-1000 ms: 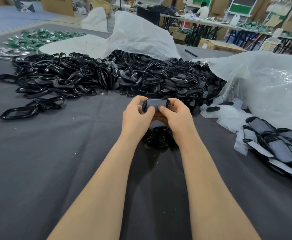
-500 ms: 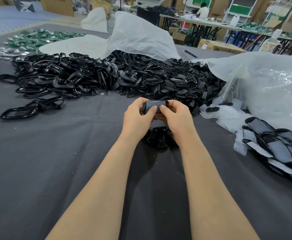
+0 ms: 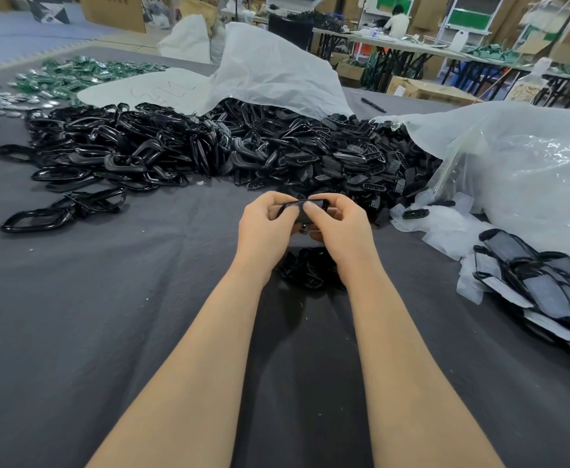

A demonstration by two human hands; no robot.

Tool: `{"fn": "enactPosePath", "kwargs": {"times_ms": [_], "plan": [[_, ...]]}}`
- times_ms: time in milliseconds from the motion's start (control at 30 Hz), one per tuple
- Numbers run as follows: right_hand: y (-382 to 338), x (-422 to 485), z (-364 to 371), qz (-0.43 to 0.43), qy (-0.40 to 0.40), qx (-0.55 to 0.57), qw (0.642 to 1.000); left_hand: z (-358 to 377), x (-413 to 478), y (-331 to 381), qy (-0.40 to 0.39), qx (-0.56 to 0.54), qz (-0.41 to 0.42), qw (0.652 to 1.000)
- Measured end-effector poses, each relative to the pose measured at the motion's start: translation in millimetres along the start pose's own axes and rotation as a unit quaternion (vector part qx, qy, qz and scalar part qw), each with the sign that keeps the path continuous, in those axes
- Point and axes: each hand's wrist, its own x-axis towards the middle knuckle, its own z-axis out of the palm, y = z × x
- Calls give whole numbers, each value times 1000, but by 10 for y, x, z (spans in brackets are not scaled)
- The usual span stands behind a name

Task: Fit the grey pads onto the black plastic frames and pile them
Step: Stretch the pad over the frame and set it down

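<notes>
Left hand and right hand hold one black frame above counter centre, fingers curled round it. Right thumb has slid left across grey pad since a second ago. Probably pressing it in; piling not yet done.

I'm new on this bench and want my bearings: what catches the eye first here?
A sprawling heap of glossy black plastic frames fills the far side of the dark grey cloth-covered table, partly under a crumpled white plastic sack. At the centre, the left hand and right hand grip one black frame with a grey pad. A pile of grey-padded frames lies at the right edge.
</notes>
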Motion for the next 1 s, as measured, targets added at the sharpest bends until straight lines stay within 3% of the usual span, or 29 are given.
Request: {"fn": "enactPosePath", "kwargs": {"times_ms": [600,1000], "plan": [[-9,12,12,40,-26,66,997,16,-27,40,-7,-93,-26,995],[6,16,55,43,-32,41,998,15,-15,25,11,-32,-20,999]]}}
